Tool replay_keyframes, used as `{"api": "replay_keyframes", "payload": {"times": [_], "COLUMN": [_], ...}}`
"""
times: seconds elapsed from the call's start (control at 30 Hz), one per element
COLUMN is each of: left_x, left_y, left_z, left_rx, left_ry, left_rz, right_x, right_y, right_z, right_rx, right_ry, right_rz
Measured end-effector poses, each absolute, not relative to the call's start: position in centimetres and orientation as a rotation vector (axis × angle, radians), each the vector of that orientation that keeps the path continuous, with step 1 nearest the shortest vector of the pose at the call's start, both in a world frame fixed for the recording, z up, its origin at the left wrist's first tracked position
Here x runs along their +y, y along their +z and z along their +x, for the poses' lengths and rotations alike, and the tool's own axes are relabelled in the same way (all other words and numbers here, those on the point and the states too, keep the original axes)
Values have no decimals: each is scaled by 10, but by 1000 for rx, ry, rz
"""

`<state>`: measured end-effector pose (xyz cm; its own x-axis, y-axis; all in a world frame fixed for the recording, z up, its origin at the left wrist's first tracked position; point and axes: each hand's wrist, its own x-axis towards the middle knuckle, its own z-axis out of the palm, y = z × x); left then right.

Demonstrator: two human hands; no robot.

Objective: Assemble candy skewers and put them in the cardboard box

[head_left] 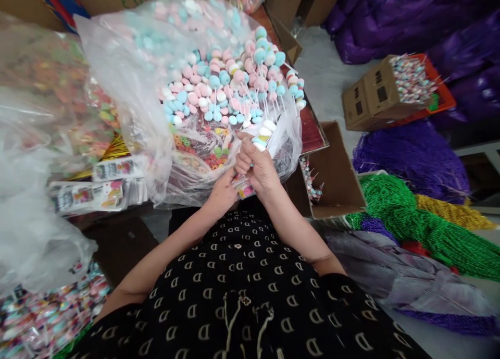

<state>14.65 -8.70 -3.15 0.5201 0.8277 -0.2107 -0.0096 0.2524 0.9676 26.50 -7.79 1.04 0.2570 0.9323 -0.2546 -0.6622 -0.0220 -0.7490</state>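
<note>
My right hand [261,166] is closed around a candy skewer [266,131], with white, yellow and pale blue pieces rising above the fingers. My left hand [225,190] pinches the edge of a small printed plastic wrapper [244,186] just below the right hand. The wrapper's upper part is hidden by the fingers. Beyond both hands lies a large clear plastic bag [113,62], spread open. On it are loose pink, white and blue candies [193,96] and several finished-looking candy skewers [261,57]. Small coloured candy rings [219,153] lie nearer my hands.
Stacked printed wrappers [113,189] lie on the left, beside bags of orange and green candy [50,83]. An open carton [336,182] stands right of the table edge [316,127]. Farther right are a filled carton [371,96] and green bead strings [414,213]. Wrapped candies [50,312] lie lower left.
</note>
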Motion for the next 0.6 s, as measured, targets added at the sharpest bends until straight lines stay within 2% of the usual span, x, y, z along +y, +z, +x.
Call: {"api": "replay_keyframes", "payload": {"times": [0.27,0.6], "left_x": [-87,-92], "left_y": [-42,-22], "left_z": [147,148], "left_rx": [876,648], "left_ry": [718,567], "left_rz": [1289,765], "right_x": [-78,-77], "right_y": [8,17], "right_z": [258,283], "right_rx": [-406,-536], "right_ry": [1264,1362], "right_rz": [-992,-886]}}
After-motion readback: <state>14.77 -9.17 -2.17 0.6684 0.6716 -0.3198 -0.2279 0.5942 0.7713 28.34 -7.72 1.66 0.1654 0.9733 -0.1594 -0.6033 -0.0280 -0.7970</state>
